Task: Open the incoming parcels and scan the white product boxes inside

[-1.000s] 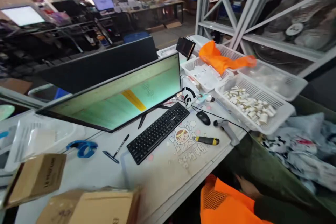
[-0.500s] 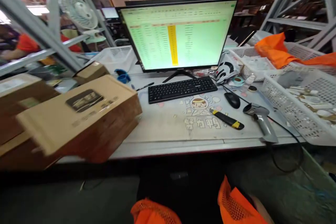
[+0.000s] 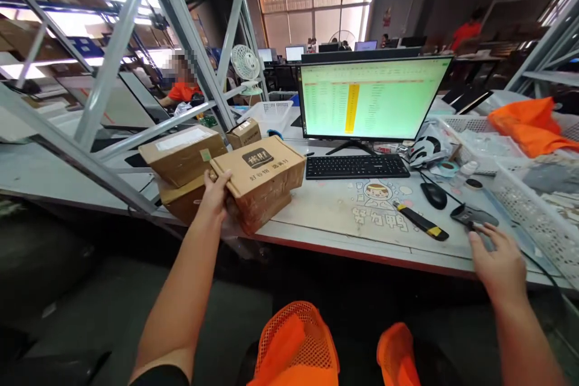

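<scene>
A brown cardboard box (image 3: 275,176) with black printing on its lid sits at the left of the desk, tilted, on top of another brown carton. My left hand (image 3: 216,194) grips its near left edge, thumb up by the lid and the other fingers partly hidden. At the right, my right hand (image 3: 500,262) is closed around the handle of a grey barcode scanner (image 3: 470,215), which is still low over the desk. A black-and-yellow utility knife (image 3: 423,222) lies left of the scanner, and a black mouse (image 3: 433,195) is just behind.
More cartons (image 3: 183,157) are stacked left, beside a grey metal frame (image 3: 113,54). A monitor (image 3: 373,99) and keyboard (image 3: 357,166) stand at the back. White plastic baskets (image 3: 538,205) line the right side, one with orange cloth (image 3: 525,123). A person in orange (image 3: 181,90) is beyond the frame.
The view has swung left and up. Both my hands have come into view, the left on the box and the right at the scanner, which has turned slightly.
</scene>
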Tool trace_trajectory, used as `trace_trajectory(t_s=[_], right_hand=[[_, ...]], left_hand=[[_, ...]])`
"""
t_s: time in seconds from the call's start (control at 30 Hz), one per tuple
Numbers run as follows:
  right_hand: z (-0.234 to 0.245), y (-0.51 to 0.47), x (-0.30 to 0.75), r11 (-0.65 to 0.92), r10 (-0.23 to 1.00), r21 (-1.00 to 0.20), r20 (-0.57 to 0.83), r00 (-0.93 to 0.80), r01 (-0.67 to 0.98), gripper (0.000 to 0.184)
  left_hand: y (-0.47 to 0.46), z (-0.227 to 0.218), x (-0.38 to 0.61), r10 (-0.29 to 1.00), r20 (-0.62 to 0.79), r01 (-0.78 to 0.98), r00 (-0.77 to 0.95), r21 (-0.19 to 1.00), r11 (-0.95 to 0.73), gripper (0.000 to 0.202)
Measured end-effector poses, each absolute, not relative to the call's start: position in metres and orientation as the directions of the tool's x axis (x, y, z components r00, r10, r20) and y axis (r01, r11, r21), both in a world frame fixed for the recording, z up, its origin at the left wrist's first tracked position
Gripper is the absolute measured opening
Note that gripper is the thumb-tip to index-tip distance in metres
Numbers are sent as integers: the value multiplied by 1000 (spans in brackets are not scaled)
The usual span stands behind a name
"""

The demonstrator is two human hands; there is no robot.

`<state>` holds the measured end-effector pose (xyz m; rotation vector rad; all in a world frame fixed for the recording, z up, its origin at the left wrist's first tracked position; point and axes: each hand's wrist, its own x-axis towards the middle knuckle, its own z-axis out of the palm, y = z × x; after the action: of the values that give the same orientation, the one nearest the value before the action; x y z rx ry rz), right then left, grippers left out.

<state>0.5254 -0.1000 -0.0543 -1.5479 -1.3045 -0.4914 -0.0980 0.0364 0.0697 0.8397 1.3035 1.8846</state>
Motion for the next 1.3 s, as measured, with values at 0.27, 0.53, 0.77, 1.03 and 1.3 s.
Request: trace_trajectory(t_s=[0.27,0.53,0.77,1.03,1.3], right_hand=[[-28,-29,327,87,993,-993,92,-70,-76,88],[-54,-6,259,-150,967,-805,1,-255,-574,77],[-64,-32,291,438,893,-678,251,375,-590,49],[-101,-69,314,800,498,-547,835,235,248,65],[-93,-73,278,893,381,-354,923,-48,277,49]], left_hand=[[-8,23,-67,728,510,78,-458,839,-539,83],[-75,-60,-35,444,893,668,-77,377,-641,74],[-53,-69,20,893,410,-170,-183,882,-440,22],[-27,-28,40,978,-172,-541,117,815,209,96],[21,5,55,969,-125,-592,-211,806,-25,78]])
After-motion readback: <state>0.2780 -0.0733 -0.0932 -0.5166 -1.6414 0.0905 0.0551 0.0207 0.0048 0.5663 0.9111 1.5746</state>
